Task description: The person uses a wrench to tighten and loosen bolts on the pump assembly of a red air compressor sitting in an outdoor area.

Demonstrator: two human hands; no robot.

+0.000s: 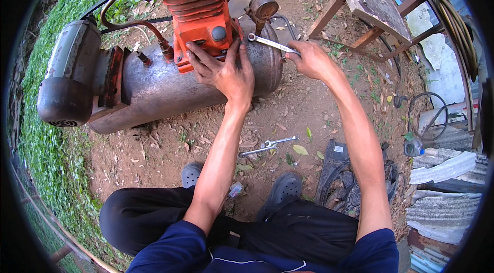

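Observation:
A red finned compressor pump is mounted on a worn grey metal tank. My left hand lies against the pump's lower front with its fingers spread, below a dark round knob. In my right hand is a combination wrench, gripped at one end. The wrench's ring end reaches left to the side of the pump base, under a round pressure gauge. Whether that ring sits on a bolt, I cannot tell.
A grey electric motor stands at the tank's left end, with a curved copper pipe nearby. More wrenches lie on the dirt before my feet. At right are a wooden table, a coiled hose and corrugated sheets.

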